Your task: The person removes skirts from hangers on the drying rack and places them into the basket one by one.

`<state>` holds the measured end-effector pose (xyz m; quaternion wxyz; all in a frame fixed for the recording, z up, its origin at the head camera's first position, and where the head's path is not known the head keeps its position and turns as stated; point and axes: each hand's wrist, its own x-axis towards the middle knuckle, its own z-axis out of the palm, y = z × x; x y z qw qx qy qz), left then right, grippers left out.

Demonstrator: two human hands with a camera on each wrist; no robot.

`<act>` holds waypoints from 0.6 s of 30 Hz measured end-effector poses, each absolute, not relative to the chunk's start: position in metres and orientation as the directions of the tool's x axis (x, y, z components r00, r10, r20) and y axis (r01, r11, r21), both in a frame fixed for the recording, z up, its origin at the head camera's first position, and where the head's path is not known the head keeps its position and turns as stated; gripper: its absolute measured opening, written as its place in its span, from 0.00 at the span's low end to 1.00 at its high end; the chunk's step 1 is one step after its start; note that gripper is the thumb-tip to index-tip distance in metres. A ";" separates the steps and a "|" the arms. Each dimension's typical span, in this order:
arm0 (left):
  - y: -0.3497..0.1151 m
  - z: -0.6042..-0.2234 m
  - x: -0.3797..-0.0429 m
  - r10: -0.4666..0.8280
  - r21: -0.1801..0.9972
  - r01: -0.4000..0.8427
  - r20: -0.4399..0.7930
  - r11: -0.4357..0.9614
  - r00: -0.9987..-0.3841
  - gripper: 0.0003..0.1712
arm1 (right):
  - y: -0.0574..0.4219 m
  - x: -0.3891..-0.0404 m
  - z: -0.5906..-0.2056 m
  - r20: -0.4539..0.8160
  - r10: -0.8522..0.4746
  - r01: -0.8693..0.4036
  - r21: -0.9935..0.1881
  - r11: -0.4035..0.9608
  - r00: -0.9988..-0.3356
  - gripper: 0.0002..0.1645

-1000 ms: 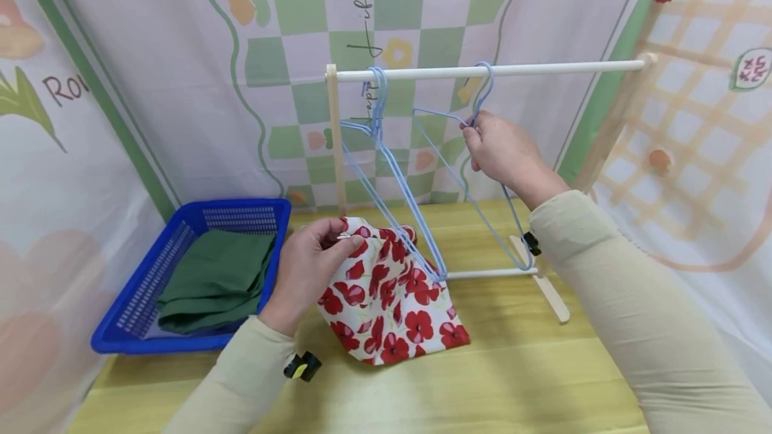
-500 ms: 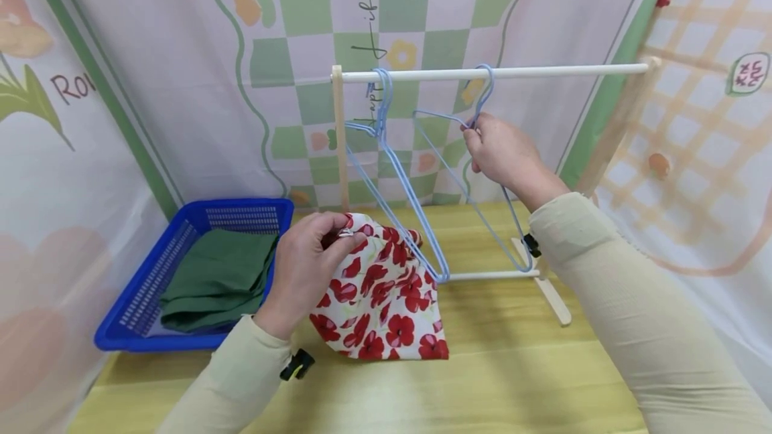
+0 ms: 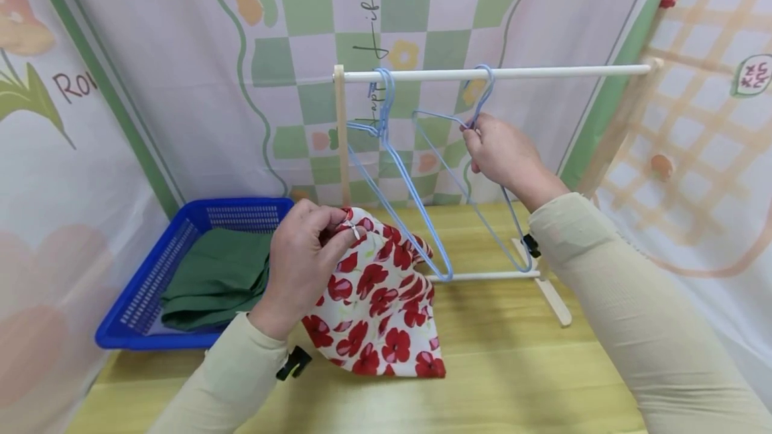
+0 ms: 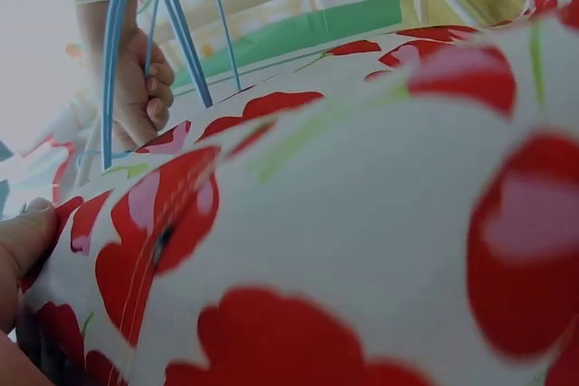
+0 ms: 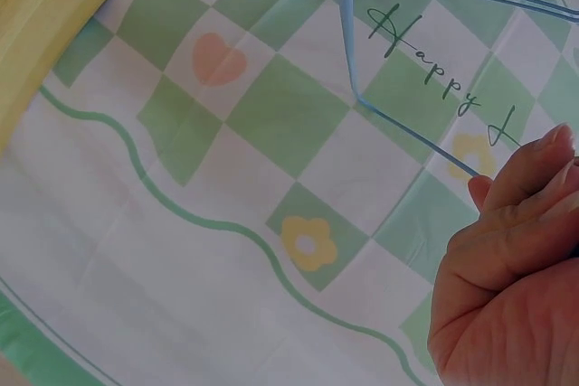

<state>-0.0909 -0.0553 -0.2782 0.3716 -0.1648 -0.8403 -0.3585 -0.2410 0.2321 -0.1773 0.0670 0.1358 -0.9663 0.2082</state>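
My left hand (image 3: 304, 260) pinches the upper corner of a white cloth printed with red poppies (image 3: 380, 300). The cloth hangs down from the fingers towards the table; a stitched seam runs along it in the left wrist view. By the thumb a small pale bit shows at the cloth's edge. Higher and to the right, my right hand (image 3: 503, 149) grips a blue wire hanger (image 3: 437, 149) just below its hook, and the hook lies over the white rail (image 3: 561, 71). In the right wrist view, one bent arm of that hanger (image 5: 412, 133) leads to my fingers.
More blue hangers (image 3: 404, 179) hang together at the rail's left end, overlapping the poppy cloth. Left of it, a blue plastic basket (image 3: 135, 300) holds a folded dark green cloth (image 3: 217, 276). The rack's wooden foot (image 3: 551, 300) stands on the yellow wood-grain table (image 3: 500, 374).
My left hand has lifted slightly and drawn the poppy cloth a little left; its lower right corner has swung left and down. My right hand keeps its grip on the hanger.
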 end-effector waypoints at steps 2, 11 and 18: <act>-0.056 -0.276 -0.092 0.014 0.457 0.564 0.769 0.688 -0.640 0.05 | 0.232 -0.241 -0.177 0.188 -0.237 -0.293 -0.386 0.875 -0.953 0.29; -0.064 -0.268 -0.090 0.046 0.510 0.530 0.690 0.677 -0.723 0.08 | 0.231 -0.240 -0.177 0.186 -0.237 -0.293 -0.386 0.875 -0.954 0.29; -0.068 -0.263 -0.089 0.043 0.546 0.481 0.630 0.686 -0.776 0.09 | 0.231 -0.240 -0.178 0.188 -0.233 -0.289 -0.386 0.876 -0.954 0.29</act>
